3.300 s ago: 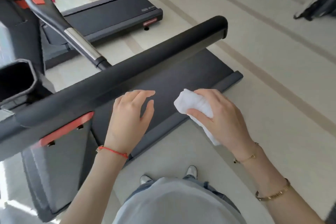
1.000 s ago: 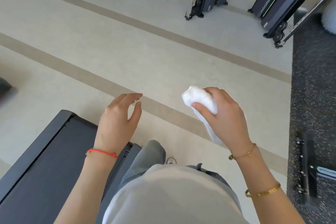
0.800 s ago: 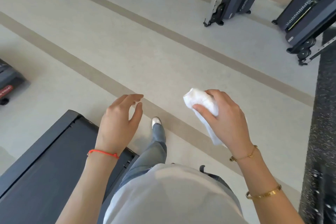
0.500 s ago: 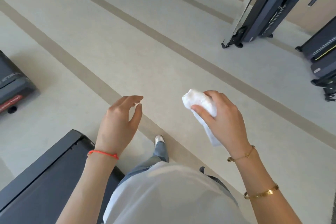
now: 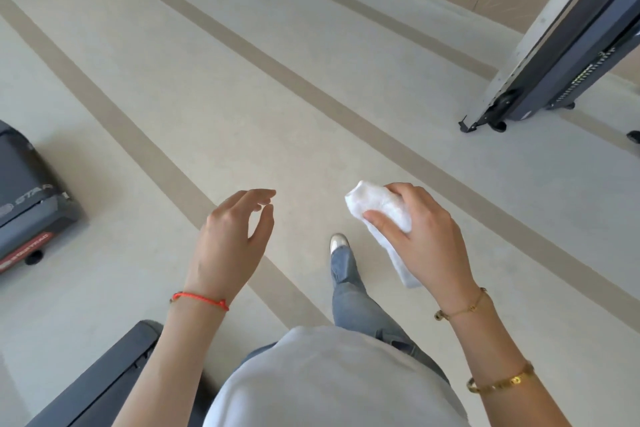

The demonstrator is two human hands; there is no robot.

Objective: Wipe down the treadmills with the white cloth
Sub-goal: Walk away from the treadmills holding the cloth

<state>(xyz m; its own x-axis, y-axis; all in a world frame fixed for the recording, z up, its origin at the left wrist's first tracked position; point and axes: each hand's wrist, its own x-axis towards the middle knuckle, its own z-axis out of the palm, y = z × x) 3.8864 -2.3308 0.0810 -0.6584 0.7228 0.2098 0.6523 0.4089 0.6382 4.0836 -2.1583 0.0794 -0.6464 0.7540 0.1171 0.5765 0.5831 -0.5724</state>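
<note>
A person stands on a floor point(image 5: 242, 87). The left hand point(image 5: 230, 239) is at centre, the right hand point(image 5: 427, 239) at 3 o'clock of it, holding a cloth point(image 5: 379, 204). Treadmill ends lie at 9 o'clock point(image 5: 24, 198) and 7 o'clock point(image 5: 100, 388); an upright machine point(image 5: 554, 55) stands at 2 o'clock.

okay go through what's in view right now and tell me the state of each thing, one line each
Cloth: bunched, held off any surface, tail hanging below the hand.
Right hand: grips the cloth.
Left hand: holds nothing, fingers loosely curved.
Near treadmill: deck flat, untouched.
Left treadmill: deck flat, only its end shows.
Folded machine: tilted up on its wheels.
</note>
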